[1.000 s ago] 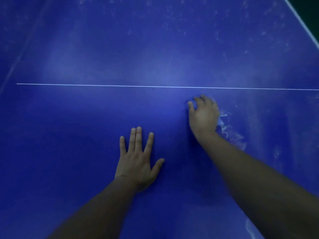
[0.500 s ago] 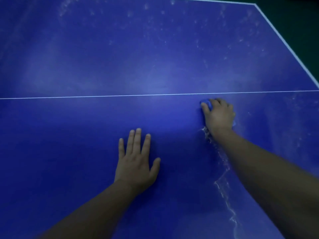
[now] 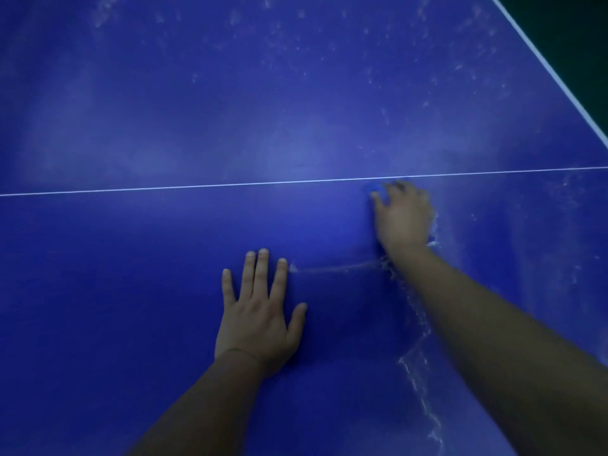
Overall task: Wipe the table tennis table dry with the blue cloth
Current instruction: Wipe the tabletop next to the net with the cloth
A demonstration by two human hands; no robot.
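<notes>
- The blue cloth [image 3: 375, 188] is bunched small under the right hand [image 3: 403, 218]. We see only a bright fold of it poking out past the fingertips, just below the white centre line [image 3: 197, 187]. A second scrap may show at the heel of the hand, but it is too blurred for us to be sure.
- Its blue is a shade lighter than the surface [image 3: 125, 291] beneath it, so we can hardly trace its outline. Its texture and edges are lost in the dim light.
- The right hand's fingers [image 3: 404, 192] are curled over the cloth and press it down on the surface.
- The left hand [image 3: 260, 311] lies flat on the surface, palm down, nearer to us and well apart from the cloth. Its fingers are straight and slightly spread, with the thumb out to the right, and they hold nothing.
- A thin pale line of water [image 3: 332, 268] runs from beside the left index fingertip across to the right wrist. A ragged trail [image 3: 419, 386] goes on along the right forearm toward the bottom of the view.
- Beyond the centre line we make out pale specks and smears [image 3: 296, 47] scattered over the far half of the surface. They reach toward the white edge line [image 3: 543, 60] at upper right.
</notes>
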